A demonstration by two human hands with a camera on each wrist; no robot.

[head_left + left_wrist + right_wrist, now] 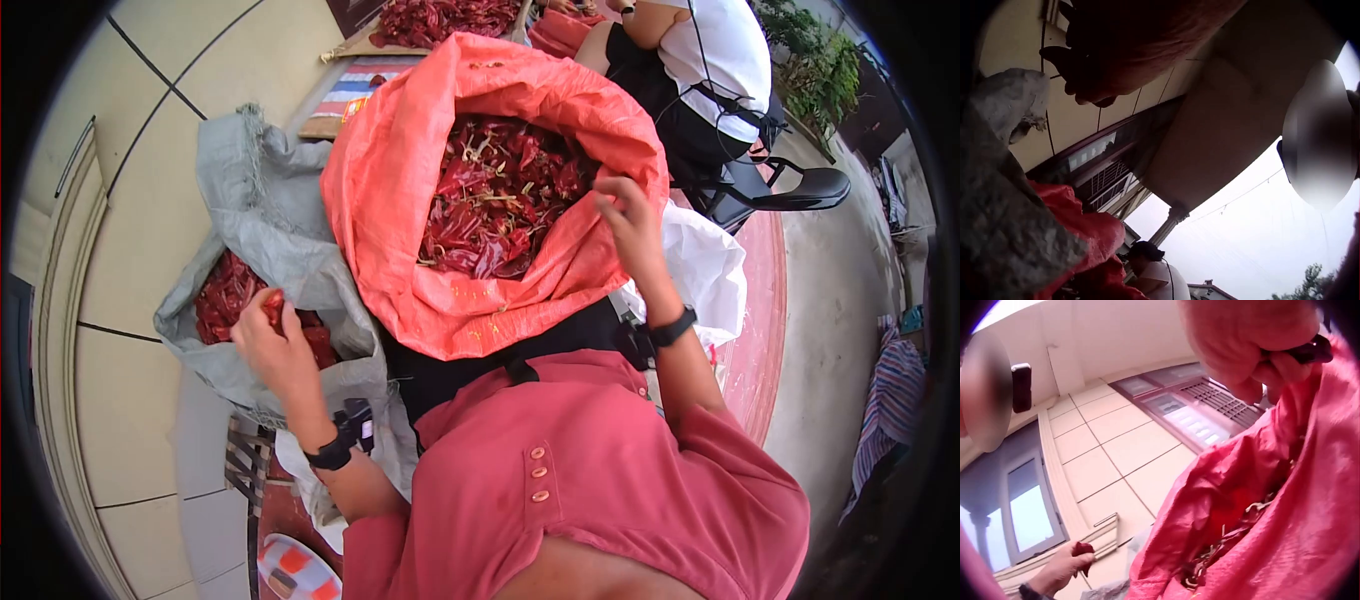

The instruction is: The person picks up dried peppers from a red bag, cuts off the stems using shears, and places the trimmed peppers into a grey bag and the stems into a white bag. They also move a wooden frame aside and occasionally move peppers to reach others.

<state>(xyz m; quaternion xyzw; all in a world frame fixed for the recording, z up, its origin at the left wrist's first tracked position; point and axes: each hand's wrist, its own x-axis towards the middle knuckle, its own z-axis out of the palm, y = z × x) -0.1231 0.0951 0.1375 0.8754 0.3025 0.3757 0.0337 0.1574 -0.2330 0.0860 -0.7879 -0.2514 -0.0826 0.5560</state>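
Observation:
My left hand (272, 345) pinches a red dried chili (273, 308) over a grey woven sack (355, 310) that holds more dried chilies (228, 300). In the right wrist view the same chili (1083, 557) sticks up from the fingers. My right hand (637, 235) is above the right rim of a big red woven sack (385, 190), with a dark glossy dried chili (1311, 351) between its fingers. Dried chilies (500, 215) with pale stems lie inside the red sack, its rim rolled outward. The left hand (1129, 56) appears dark in its own wrist view.
Another person (705, 70) sits at the far right by a black chair (790, 190). More chilies (445, 20) lie at the back on a sheet. A white bag (705, 265) stands right of the red sack, and a checkered bowl (300, 570) sits at the lower left.

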